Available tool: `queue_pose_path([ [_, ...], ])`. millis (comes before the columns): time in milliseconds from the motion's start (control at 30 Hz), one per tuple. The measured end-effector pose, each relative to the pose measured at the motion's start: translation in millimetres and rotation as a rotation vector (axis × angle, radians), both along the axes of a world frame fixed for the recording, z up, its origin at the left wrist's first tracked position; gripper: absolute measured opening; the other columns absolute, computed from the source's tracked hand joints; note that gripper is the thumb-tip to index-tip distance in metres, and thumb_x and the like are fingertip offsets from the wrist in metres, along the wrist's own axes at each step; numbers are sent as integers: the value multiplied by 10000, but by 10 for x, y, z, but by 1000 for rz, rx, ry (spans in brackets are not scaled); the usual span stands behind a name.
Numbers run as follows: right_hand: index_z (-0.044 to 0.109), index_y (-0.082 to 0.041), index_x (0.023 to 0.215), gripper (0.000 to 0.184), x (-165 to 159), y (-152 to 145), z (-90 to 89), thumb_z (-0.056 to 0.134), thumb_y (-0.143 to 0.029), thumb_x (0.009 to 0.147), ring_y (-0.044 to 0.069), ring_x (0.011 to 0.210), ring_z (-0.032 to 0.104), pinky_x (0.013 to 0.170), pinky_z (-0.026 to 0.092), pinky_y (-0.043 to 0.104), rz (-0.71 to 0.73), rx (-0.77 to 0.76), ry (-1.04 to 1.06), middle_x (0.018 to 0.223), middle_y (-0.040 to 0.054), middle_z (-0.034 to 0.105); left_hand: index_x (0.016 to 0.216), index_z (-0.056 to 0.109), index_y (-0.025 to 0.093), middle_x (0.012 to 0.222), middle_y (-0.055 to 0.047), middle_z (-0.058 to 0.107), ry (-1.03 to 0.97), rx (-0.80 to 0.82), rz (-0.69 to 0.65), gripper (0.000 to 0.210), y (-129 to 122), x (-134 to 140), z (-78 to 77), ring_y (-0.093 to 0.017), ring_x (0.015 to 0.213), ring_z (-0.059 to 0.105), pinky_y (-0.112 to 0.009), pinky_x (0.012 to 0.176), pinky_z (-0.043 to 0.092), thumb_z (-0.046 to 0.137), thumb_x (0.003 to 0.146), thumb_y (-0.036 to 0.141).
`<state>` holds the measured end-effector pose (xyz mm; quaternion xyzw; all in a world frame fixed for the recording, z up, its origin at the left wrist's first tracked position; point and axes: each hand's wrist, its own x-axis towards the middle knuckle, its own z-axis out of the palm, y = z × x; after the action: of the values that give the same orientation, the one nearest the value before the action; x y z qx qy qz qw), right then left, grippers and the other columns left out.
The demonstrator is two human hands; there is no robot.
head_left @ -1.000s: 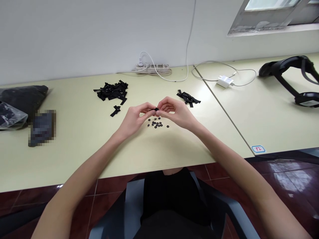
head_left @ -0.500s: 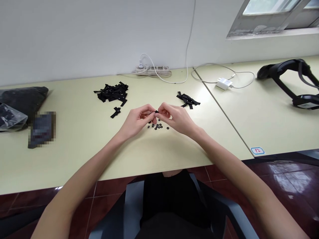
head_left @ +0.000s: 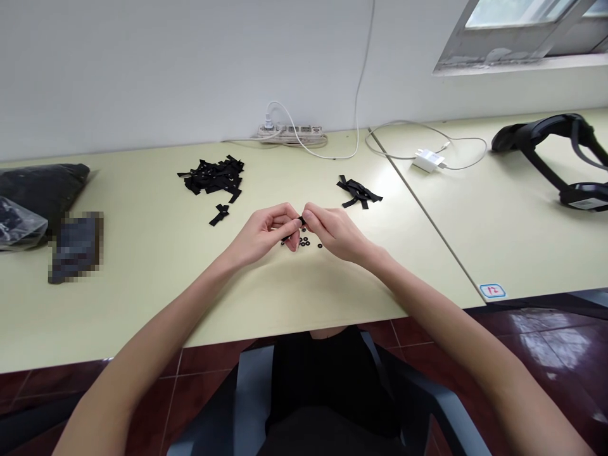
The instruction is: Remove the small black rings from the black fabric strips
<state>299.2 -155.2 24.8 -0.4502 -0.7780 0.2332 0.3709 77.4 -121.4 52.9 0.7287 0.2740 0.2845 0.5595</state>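
My left hand (head_left: 273, 229) is closed, with a short black fabric strip (head_left: 285, 238) pinched between thumb and fingers. Against it, my right hand (head_left: 335, 231) is also closed, its thumb and forefinger gripping the strip's upper end. Whether a small ring is between the fingertips is hidden. Several small black rings (head_left: 305, 241) lie on the table just under and behind the hands. To the left is a heap of black fabric strips (head_left: 216, 175), with a couple of loose strips (head_left: 220, 214) in front of it. A smaller pile of strips (head_left: 360, 192) lies beyond my right hand.
At the wall sits a power strip (head_left: 292, 133) with a white cable. A white charger (head_left: 428, 160) and a black headset with straps (head_left: 546, 152) are on the right. A dark bag (head_left: 42, 190) and a blurred dark item (head_left: 76, 247) lie at the left.
My fingers have shifted on the strip: the right fingers have curled in more, and the left fingers now hang lower, covering some of the rings. More of the strip shows below my left thumb.
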Motion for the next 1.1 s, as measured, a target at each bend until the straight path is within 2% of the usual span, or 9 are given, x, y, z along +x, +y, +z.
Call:
queue_pose_path([
  [200,366,-274,837,498,-17,0,-12,341,-620,1194,160,645,440,646,365,341,15,-64,103,716,-15,518,946,725,205,780,-27,759,-52,-59,-40,362,0,-5,21,-167,690,742,-307,716,657,788,1073,538],
  [333,346,-280,827,530,-55,-18,-19,351,-675,1179,162,653,454,650,409,331,20,-108,169,687,-23,486,948,729,207,765,-27,757,-50,-66,-48,375,0,-12,31,-170,674,738,-314,711,661,794,1066,557],
  [567,356,-278,820,567,-87,-15,-60,358,-727,1168,146,629,427,636,386,330,41,-125,227,688,-30,498,941,731,218,747,-25,746,-56,-53,-45,390,15,-12,-17,-175,666,734,-339,731,665,789,1062,584],
  [700,381,-277,815,584,-101,11,-84,383,-753,1153,142,642,421,648,398,333,68,-139,325,715,-29,488,982,743,217,753,-25,737,-73,-60,-50,398,37,-4,-45,-170,658,721,-326,677,664,792,1054,606],
  [767,390,-274,808,563,-94,26,-74,409,-712,1161,140,641,414,648,394,331,60,-141,342,718,-30,478,982,743,209,766,-27,735,-80,-55,-44,409,67,-4,-63,-164,668,721,-306,655,660,799,1049,609],
  [833,412,-268,804,520,-71,42,-57,432,-628,1179,139,636,413,650,385,331,24,-137,295,710,-31,488,984,738,205,783,-27,737,-83,-48,-22,418,114,-11,-89,-160,681,725,-294,654,665,809,1039,613],
  [967,479,-253,831,407,-8,69,-64,460,-442,1191,140,643,474,674,372,339,-16,-117,61,755,-10,619,1023,735,208,834,-39,750,-63,-22,61,436,219,-47,-152,-172,733,742,-298,670,685,819,1020,637],
  [1100,461,-254,835,346,0,68,-113,487,-352,1166,148,627,439,645,306,345,-28,-94,-114,729,-9,605,1055,753,210,899,-54,754,-50,16,97,429,262,-73,-178,-186,844,750,-289,708,689,808,1025,635],
])
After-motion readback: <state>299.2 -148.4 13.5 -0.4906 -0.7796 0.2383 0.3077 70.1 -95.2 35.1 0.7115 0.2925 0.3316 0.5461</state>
